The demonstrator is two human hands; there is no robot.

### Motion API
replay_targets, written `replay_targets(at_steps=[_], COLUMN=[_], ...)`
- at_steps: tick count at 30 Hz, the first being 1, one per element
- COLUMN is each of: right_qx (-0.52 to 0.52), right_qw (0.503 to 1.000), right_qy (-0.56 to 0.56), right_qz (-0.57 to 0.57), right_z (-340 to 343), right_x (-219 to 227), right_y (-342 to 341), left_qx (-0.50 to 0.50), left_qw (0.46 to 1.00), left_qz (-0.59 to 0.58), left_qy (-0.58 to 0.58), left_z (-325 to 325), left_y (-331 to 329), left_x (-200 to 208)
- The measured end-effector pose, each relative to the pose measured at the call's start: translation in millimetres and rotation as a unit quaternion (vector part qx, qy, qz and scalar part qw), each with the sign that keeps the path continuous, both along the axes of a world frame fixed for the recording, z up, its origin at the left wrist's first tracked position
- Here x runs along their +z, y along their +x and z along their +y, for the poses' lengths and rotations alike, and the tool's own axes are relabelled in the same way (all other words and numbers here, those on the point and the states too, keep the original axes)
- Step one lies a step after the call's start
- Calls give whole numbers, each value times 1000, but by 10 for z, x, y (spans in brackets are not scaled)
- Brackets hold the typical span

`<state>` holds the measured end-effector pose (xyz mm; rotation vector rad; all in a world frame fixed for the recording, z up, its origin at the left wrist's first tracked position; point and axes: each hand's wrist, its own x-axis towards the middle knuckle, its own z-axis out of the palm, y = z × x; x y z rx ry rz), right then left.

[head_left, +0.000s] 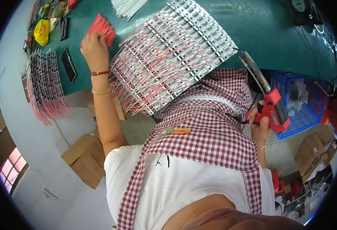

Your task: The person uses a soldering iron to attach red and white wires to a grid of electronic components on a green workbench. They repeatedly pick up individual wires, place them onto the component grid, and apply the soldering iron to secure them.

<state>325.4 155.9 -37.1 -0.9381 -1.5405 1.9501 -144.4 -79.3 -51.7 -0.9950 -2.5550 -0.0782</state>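
Note:
My left hand [93, 45] reaches over a bundle of red wires [104, 27] on the green table, its fingers curled together at the near end of the bundle. How many wires the fingers grip is hidden. In my right hand [258, 122] is a red soldering gun [277, 111], held by its handle at the table's near edge. Its long metal barrel points up and to the left, with the tip by the right corner of a large panel of circuit boards [214, 42]. Rows of red and white wires [157, 65] stick out across most of that panel.
A bundle of white wires [129, 5] lies at the far side. On the left are a black phone [69, 66], a yellow packet [41, 33] and another wired board panel [45, 74] overhanging the edge. A blue crate [297, 124] stands at right; a cardboard box [85, 159] sits below left.

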Motion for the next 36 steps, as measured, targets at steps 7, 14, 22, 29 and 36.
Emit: replay_targets(at_steps=[7,14,22,29,36], right_qx=[17,50,48,54,77], right_qw=[1000,998,996,996,989], right_qy=[9,13,-43,-32,101], right_qz=[-7,-34,-63,-57,-80], right_z=[24,-10,-88,-135,-68], right_x=[-20,-8,-91,-200,-312], right_y=[-28,-5,180,224,245], left_qx=[-78,-290,-183,-178,-175], left_qw=[990,893,946,951,953], left_qz=[-93,-298,-253,-239,-236], left_qy=[73,172,80,82,78], left_z=[363,1165,1309,1354,1355], left_y=[438,1993,2191,2199,2198], left_x=[302,446,307,313,320])
